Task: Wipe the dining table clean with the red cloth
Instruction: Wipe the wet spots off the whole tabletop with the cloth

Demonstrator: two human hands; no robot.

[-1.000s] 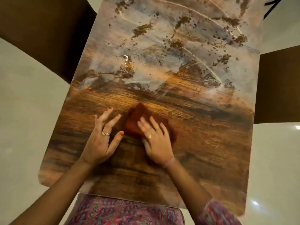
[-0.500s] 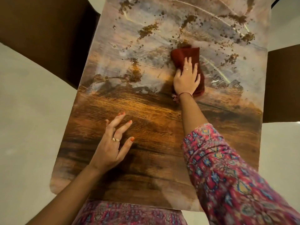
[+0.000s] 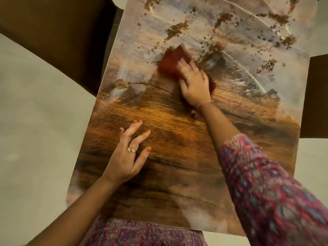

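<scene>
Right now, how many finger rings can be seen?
2. One ring on the left hand, resting on the dining table; another ring on the right hand pressing the red cloth. Motion blur may hide more.

Near half of dining table [image 3: 177, 153] bare, crumb patches [image 3: 177, 30] beyond, 2 chairs [image 3: 62, 32] flanking

We see the dining table [image 3: 177, 157] in warm orange-brown wood grain crossed by darker streaks, its far half filmed pale grey-white with thin curved light lines. Brown spatter [image 3: 175, 30] speckles that pale part. The red cloth [image 3: 170, 63] is a plain, deep rust red. The sleeve [image 3: 266, 183] carries a dense pink-red print with blue and cream motifs. On the left hand [image 3: 126, 157] the nails are orange and the ring [image 3: 131, 150] silvery. The chair [image 3: 53, 32] is dark brown and the floor [image 3: 35, 139] pale grey-beige.
</scene>
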